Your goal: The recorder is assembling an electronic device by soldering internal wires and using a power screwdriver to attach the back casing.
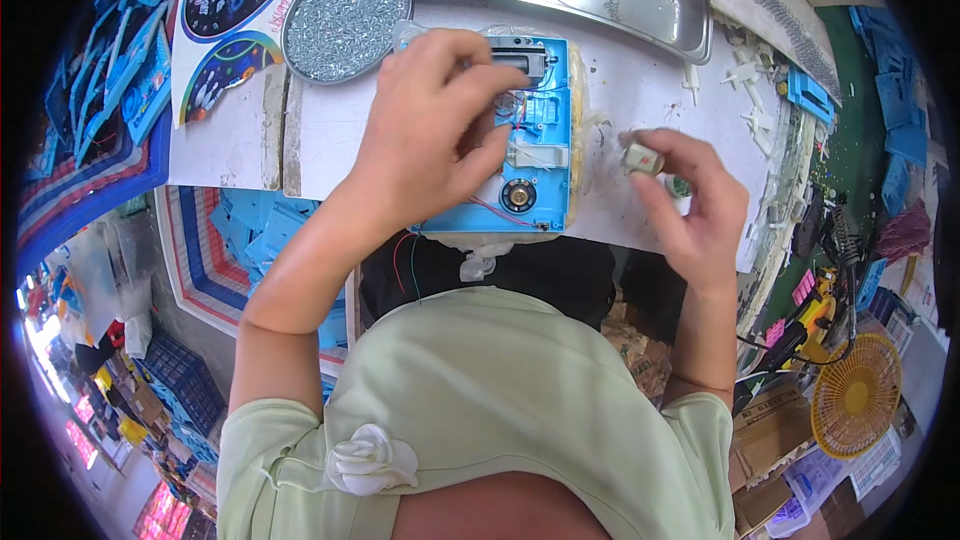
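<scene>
The right hand [703, 208] had its grip pinching a small, boxy, pale-grey piece [645, 159], to the right of the open, rectangular blue plastic casing [550, 202] on the white surface [622, 212]. The left hand [428, 105] bent over the casing; whether its grip pinched anything was unclear.

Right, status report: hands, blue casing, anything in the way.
Left hand over blue casing, grip unclear. Right hand pinching small pale block, right of casing. Casing open, speaker showing. Left hand hides part of the interior.
</scene>
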The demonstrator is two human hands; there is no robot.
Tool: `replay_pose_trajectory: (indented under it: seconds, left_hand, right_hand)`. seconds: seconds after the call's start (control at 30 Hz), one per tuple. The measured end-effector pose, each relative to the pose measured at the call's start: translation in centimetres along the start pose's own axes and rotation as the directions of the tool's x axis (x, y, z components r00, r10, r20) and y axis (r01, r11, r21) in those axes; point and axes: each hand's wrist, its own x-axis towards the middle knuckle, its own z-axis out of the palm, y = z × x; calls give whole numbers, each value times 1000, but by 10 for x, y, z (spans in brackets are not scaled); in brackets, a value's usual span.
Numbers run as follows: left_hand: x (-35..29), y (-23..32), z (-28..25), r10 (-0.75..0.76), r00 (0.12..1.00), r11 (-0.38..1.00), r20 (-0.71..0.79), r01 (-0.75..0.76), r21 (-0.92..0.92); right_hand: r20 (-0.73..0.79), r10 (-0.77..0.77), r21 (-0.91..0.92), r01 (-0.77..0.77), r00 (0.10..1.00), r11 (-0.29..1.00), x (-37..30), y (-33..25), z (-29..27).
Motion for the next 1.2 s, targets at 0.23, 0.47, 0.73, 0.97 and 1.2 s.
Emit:
replay_pose_trajectory:
  seconds: [0.23, 0.47, 0.73, 0.97, 1.2]
  left_hand:
    - [7, -5, 10, 201, 973, 961, 114, -219, 172]
    - [-39, -23, -8, 187, 982, 982, 25, -187, -30]
    - [-47, -22, -8, 171, 985, 985, -17, -171, -34]
    - [-48, -25, -6, 183, 983, 981, -33, -184, -65]
    - [-51, -28, -4, 207, 976, 975, -60, -212, -74]
  right_hand:
    - [86, 119, 3, -120, 989, 993, 18, 6, -3]
    - [235, -117, -216, 170, 965, 962, 42, 11, 25]
    - [266, -108, -296, 188, 958, 936, 55, 11, 43]
    - [264, -27, -342, 120, 964, 932, 60, 3, 44]
    - [228, -23, -389, 112, 973, 914, 63, -11, 41]
